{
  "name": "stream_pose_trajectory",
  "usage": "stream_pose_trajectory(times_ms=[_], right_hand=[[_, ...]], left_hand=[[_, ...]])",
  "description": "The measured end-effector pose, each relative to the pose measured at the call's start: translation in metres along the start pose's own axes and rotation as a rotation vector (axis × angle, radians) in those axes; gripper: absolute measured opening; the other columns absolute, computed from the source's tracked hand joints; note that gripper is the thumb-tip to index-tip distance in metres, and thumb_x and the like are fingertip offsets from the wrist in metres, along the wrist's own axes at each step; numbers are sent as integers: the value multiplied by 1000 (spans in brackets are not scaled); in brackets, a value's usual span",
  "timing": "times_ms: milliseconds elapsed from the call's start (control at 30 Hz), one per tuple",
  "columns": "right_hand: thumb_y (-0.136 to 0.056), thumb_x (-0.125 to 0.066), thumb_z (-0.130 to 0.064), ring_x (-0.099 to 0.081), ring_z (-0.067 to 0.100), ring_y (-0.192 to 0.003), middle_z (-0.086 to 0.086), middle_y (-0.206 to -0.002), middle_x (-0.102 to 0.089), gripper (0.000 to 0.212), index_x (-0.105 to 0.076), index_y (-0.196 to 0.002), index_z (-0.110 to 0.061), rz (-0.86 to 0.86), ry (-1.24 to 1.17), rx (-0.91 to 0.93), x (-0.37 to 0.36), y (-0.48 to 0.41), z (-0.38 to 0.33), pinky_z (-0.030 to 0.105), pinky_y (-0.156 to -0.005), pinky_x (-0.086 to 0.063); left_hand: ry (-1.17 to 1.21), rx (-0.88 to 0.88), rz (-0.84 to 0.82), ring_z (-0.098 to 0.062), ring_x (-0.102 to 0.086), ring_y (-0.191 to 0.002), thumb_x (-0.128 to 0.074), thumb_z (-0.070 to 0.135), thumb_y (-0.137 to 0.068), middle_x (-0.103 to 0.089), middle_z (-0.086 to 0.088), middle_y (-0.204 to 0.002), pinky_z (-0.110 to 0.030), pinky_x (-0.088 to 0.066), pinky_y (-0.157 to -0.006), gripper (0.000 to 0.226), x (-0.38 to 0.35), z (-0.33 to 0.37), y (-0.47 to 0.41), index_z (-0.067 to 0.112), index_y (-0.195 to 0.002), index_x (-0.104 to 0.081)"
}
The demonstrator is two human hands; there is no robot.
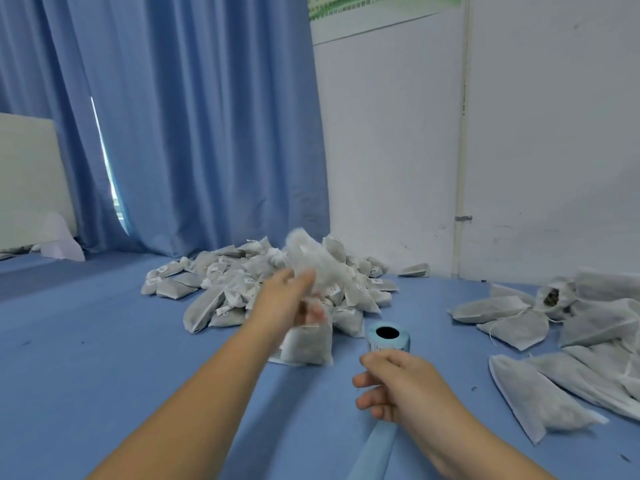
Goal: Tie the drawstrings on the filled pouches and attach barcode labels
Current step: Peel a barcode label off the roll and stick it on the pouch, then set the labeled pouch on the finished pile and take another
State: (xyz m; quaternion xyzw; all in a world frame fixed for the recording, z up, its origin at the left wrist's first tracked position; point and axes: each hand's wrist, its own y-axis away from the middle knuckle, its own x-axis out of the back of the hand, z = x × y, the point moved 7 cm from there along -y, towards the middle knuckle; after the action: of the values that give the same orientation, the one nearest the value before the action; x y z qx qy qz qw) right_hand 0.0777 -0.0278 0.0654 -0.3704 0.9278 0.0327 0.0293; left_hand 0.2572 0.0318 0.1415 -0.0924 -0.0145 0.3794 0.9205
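Head view: left hand (294,303) fingers clamped on blurred pouch (311,261) above labelled pile (263,289). Right hand (391,386) fingers curled, empty, just behind label roll (388,337). Risk: pouch snagging, scattering pile.

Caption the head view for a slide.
Left hand tosses a blurred pouch toward the labelled pile; right hand near the label roll.

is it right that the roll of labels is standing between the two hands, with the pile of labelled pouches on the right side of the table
Not quite. The head view shows the label roll between the left hand and right hand, but the labelled pile lies at the centre back, not the right.
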Motion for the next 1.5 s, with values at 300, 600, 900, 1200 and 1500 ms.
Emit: stream_pose_trajectory(times_ms=[300, 600, 900, 1200, 1500], right_hand=[[-91, -58, -9, -61, 19, -48, 8, -65, -70, 13, -68, -89, -3, 76, 29, -6, 42, -5, 4, 23, -45, -43], [-93, -58, -12, -59, 14, -48, 4, -67, -70, 12, -69, -91, -6, 140, 86, 34, 94, 42, 6, 21, -47, -42], [-93, -55, -6, -59, 16, -48, 4, -67, -69, 14, -68, -94, -7, 308, 82, 68, 187, 98, 15, 25, -47, -41], [-92, -53, -3, -56, 14, -44, 7, -67, -67, 13, -64, -95, -9, 623, -127, 115, 281, 124, 16, 24, -46, -39], [-93, -57, -35, -58, 19, -37, 11, -60, -69, 32, -62, -84, -4, 784, -25, -77, 314, 123, 26, 21, -35, -42]], left_hand=[[140, 154, 16, -26, -71, -74, -50, 13, -100, -61, -11, -103, -42, -58, -81, 14, -37, -27, -31, 10, -112, -55], [56, 160, -117, -13, -60, -49, -48, 7, -97, -62, -3, -76, -25, -49, -54, 18, -114, -40, 27, 12, -99, -65], [187, 239, -310, -14, -58, -50, -49, 8, -97, -62, -6, -82, -25, -48, -51, 17, -252, -70, 104, 14, -94, -66], [128, 148, -275, -6, -50, -42, -44, -1, -93, -58, -2, -75, -17, -39, -42, 26, -320, -100, 164, 14, -91, -65], [15, 112, -283, -5, -50, -43, -46, 2, -93, -60, 1, -74, -15, -41, -45, 26, -317, -104, 167, 16, -92, -68]])
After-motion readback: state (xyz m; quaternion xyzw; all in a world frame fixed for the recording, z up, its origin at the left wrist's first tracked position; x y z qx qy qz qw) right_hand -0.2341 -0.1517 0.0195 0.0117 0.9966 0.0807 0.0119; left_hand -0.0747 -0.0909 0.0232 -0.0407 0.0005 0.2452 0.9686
